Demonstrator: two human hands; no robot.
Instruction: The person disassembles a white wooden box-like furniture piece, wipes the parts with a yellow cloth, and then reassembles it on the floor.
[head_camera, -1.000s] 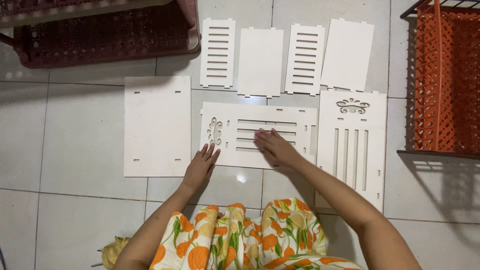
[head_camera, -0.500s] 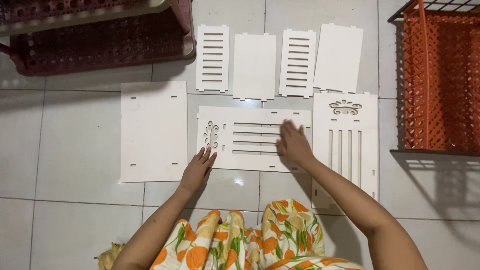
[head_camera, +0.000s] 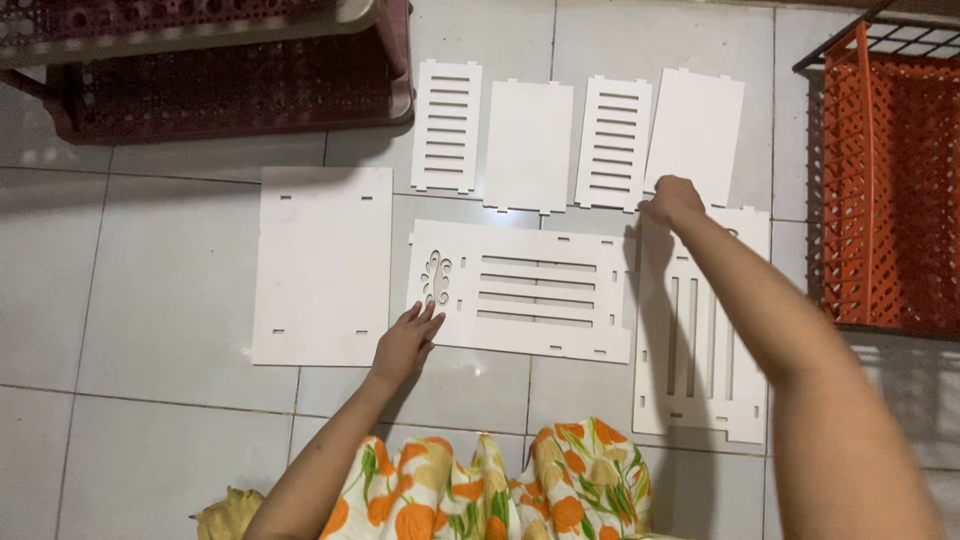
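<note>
White cut-out panels lie spread flat on a pale tiled floor (head_camera: 150, 300). Far left, at the top, stands a dark red plastic rack (head_camera: 200, 70), its lattice shelf clear of the boards. Below it lies a large plain panel (head_camera: 322, 265) with small slots near its corners. Next to this panel, the left hand (head_camera: 405, 343) rests with fingers stretched and slightly spread, tips touching the lower left corner of the long slatted panel (head_camera: 520, 290), which carries a scroll cut-out at its left end. Above that panel runs a row of four smaller boards: a slotted board (head_camera: 446, 126), a plain board (head_camera: 528, 146), a second slotted board (head_camera: 613, 143) and a tilted plain board (head_camera: 697, 133). The right hand (head_camera: 672, 199) reaches across, fingers curled at the tilted board's lower edge; whether it grips cannot be told. Its forearm crosses and hides part of the tall slotted panel (head_camera: 700, 340). Far right stands an orange lattice crate (head_camera: 890, 180) in a dark wire frame. Orange-patterned fabric (head_camera: 480, 490) fills the bottom edge.
</note>
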